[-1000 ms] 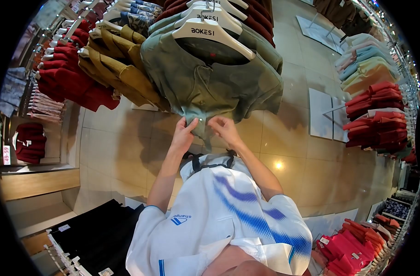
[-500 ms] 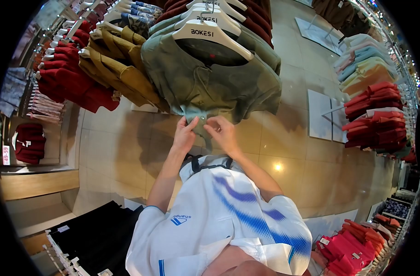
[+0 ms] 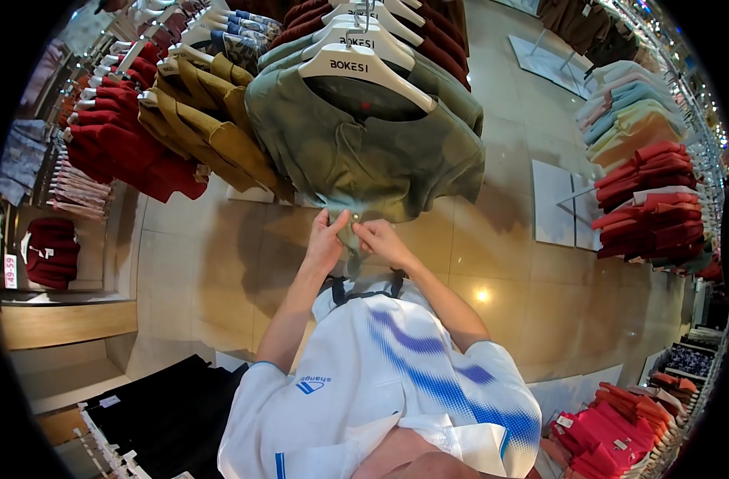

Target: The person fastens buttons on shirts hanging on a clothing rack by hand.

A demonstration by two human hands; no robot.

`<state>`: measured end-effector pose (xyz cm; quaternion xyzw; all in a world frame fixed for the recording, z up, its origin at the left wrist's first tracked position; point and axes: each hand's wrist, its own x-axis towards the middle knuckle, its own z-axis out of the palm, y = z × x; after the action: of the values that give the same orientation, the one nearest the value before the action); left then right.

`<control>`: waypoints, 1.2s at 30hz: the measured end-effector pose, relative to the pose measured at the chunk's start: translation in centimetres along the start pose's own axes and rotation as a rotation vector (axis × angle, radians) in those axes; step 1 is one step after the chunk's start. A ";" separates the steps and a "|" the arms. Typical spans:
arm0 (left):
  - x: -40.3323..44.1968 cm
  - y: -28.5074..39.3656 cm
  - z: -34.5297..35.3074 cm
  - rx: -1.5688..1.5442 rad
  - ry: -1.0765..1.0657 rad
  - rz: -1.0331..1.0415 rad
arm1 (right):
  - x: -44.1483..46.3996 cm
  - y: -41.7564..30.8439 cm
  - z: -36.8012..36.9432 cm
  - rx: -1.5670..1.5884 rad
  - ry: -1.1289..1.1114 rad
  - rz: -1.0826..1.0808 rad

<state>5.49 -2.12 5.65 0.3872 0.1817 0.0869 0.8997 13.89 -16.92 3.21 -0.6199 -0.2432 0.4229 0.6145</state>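
Observation:
A grey-green blouse (image 3: 388,168) hangs on a white hanger (image 3: 356,65) marked BOKESI, at the front of a row of hanging clothes. Its lower front is drawn toward me. My left hand (image 3: 325,242) pinches the front edge of the cloth between thumb and fingers. Just to the right of it, my right hand (image 3: 383,243) is closed on the same edge, below a small round button (image 3: 355,216). A narrow strip of the cloth dangles between the two hands.
Mustard garments (image 3: 209,128) and dark red garments (image 3: 129,144) hang left of the blouse. Pastel and red clothes (image 3: 644,180) hang on the right. Black clothing (image 3: 165,411) is at lower left, a bright pink garment (image 3: 608,431) at lower right. Glossy tiles (image 3: 492,295) cover the floor.
Both hands have come slightly lower, pulling the blouse's front edge down with them. My right hand has moved a little closer to the left and its fingers have closed on the cloth.

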 end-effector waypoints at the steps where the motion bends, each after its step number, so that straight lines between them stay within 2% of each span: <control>1: 0.0 0.0 0.2 0.016 0.022 0.003 | 0.0 -0.2 -0.7 -0.002 -0.001 -0.001; 3: 0.0 0.1 0.0 0.034 0.045 0.008 | 0.1 -1.2 -2.6 -0.627 -0.016 -0.118; 4: 0.0 0.0 -0.6 0.075 0.050 0.014 | 0.1 -2.2 -3.1 -0.628 -0.017 -0.120; 6: 0.0 -0.3 -1.5 0.115 0.053 0.019 | 0.3 -3.9 -4.0 -0.289 0.352 -0.209; 7: -0.1 -0.6 -1.9 0.137 0.055 -0.021 | 1.2 -4.1 -4.3 -0.289 0.356 -0.207; 9: -0.1 -1.3 -2.4 0.164 0.054 -0.064 | 3.5 -4.1 -4.2 -0.347 0.571 -0.552; 10: -0.1 -1.6 -2.7 0.169 0.049 -0.078 | 4.0 -3.3 -4.0 -0.344 0.574 -0.553; 12: -0.2 -1.9 -2.9 0.176 0.043 -0.087 | 4.9 -2.4 -3.6 -0.352 0.356 -0.280; 13: -0.1 -2.0 -3.0 0.209 0.032 -0.089 | 5.1 -2.0 -3.2 -0.239 0.328 -0.114; 17: -0.5 -2.7 -3.9 0.324 0.020 -0.133 | 5.5 -1.0 -2.1 -0.053 0.237 -0.048; 24: -0.2 -3.6 -5.0 0.478 -0.029 -0.179 | 6.7 0.8 -0.9 -0.041 0.284 -0.102; 26: 0.4 -3.8 -6.6 0.497 0.092 -0.129 | 6.0 0.8 -1.1 0.202 0.209 -0.097; 27: 0.4 -3.4 -7.1 0.499 0.090 -0.132 | 5.5 0.3 -1.1 0.204 0.212 -0.096; 29: 0.5 -2.6 -8.2 0.852 0.292 -0.053 | 4.6 -0.7 -1.3 0.235 0.200 -0.026; 30: 0.5 -2.2 -7.5 0.854 0.287 -0.055 | 4.4 -0.8 -1.3 0.236 0.205 -0.027; 32: 0.4 -0.9 -6.6 1.195 0.387 0.566 | 4.2 -0.8 -1.0 0.321 0.235 -0.094; 33: 0.3 0.2 -5.1 1.240 0.351 0.697 | 4.1 -0.9 -0.9 0.321 0.233 -0.093; 34: 0.3 1.2 -3.6 1.240 0.356 0.696 | 4.0 -1.0 -0.7 0.336 0.226 -0.104; 36: 0.3 2.6 -0.4 1.199 0.128 0.843 | 3.8 -1.5 -0.6 0.347 0.212 -0.113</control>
<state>5.58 0.01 7.23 0.8439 0.0859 0.3334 0.4115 16.71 -13.94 3.69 -0.5312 -0.1350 0.3556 0.7571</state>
